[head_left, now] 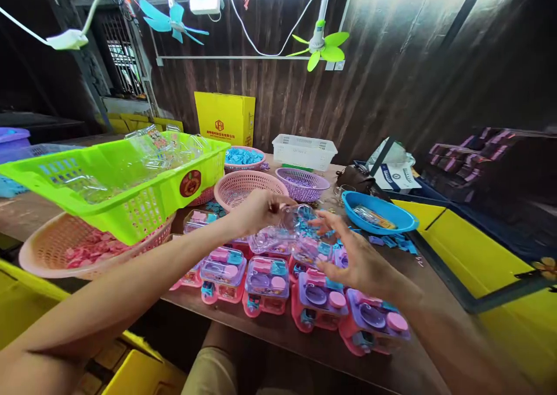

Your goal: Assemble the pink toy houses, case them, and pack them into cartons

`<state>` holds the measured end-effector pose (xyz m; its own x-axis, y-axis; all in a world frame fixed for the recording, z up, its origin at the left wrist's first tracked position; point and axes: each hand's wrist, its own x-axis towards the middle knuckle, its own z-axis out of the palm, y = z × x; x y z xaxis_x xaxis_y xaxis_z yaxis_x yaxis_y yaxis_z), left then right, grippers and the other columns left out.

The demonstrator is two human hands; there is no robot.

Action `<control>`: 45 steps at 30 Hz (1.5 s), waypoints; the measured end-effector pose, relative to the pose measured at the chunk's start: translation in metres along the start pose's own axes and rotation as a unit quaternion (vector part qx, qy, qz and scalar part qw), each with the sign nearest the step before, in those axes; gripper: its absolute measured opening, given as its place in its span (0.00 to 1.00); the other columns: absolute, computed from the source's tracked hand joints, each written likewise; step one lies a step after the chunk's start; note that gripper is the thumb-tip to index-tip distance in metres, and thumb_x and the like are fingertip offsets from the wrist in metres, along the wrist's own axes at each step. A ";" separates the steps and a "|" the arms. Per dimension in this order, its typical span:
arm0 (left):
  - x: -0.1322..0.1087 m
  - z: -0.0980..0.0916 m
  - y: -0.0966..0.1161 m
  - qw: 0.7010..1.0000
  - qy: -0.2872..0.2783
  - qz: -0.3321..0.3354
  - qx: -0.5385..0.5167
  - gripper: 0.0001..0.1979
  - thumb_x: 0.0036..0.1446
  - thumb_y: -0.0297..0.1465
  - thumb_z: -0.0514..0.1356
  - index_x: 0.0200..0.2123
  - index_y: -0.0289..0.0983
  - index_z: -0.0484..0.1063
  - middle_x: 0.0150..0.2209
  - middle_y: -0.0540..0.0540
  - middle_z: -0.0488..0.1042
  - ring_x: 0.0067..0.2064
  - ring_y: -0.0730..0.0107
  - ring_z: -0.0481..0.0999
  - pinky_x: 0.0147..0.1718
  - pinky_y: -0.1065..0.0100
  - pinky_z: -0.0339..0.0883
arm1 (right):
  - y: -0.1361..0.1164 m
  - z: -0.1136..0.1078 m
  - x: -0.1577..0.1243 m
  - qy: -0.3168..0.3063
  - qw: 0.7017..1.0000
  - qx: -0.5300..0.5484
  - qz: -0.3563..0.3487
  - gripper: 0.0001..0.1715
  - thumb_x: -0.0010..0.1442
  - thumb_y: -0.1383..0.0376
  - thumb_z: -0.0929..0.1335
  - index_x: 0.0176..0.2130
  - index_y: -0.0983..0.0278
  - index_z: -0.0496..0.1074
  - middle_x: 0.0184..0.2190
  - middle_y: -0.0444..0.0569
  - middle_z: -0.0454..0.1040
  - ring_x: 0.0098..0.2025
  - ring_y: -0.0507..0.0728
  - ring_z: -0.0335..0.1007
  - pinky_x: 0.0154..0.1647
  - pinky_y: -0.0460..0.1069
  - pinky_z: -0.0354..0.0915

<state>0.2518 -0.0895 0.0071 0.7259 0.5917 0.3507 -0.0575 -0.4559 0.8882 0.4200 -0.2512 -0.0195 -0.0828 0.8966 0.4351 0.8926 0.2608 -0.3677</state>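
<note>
At the far left a green crate (130,186) with clear plastic pieces in it rests tilted on a round pink basket (56,250), which holds pink parts. Next to it, the person's left hand (256,209) reaches over the wooden table (404,366), and its fingers are closed in a pinch on the left edge of a clear plastic cover (287,227). The cover is held in the air, just above the rows of pink toy sets (265,282) which stand on the table. Some of these sets already have such a cover on top. The right hand (352,256) is open with the fingers spread, and its fingertips come to the right side of the cover; if they touch it, one cannot tell. Further right lies a blue bowl (378,212) with some small things inside. The step in hand seems to be the handling of one cover between both hands. To put it on a set would call for a grip on both sides and a level, exact alignment.
</note>
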 end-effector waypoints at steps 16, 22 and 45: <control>-0.021 0.028 -0.056 0.946 0.140 -0.151 -0.249 0.12 0.44 0.30 0.65 0.34 0.33 0.71 0.15 0.58 0.62 0.13 0.86 0.53 0.13 0.78 0.42 | 0.107 0.034 0.005 -0.247 0.956 -0.080 0.133 0.39 0.46 0.60 0.66 0.57 0.69 0.62 0.55 0.60 0.65 0.56 0.66 0.61 0.57 0.61 0.57; -0.017 0.040 -0.061 0.900 0.151 -0.190 -0.361 0.08 0.47 0.28 0.63 0.33 0.34 0.68 0.14 0.58 0.63 0.11 0.88 0.49 0.10 0.81 0.38 | 0.112 0.041 -0.009 -0.243 0.951 -0.096 0.164 0.42 0.51 0.57 0.66 0.60 0.73 0.56 0.58 0.66 0.60 0.59 0.69 0.56 0.57 0.65 0.53; 0.036 0.118 -0.085 0.913 -0.190 0.091 0.350 0.37 0.45 0.30 0.66 0.59 0.36 0.57 0.54 0.33 0.64 0.57 0.45 0.60 0.55 0.48 0.48 | 0.133 -0.026 -0.073 -0.058 0.966 -0.164 0.191 0.38 0.50 0.55 0.69 0.56 0.64 0.59 0.52 0.57 0.63 0.55 0.65 0.60 0.55 0.60 0.60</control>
<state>0.3639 -0.1078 -0.0908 0.9412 0.2500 0.2272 0.1537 -0.9158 0.3710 0.5564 -0.2915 -0.0789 0.2474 0.9442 0.2173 0.9589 -0.2064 -0.1949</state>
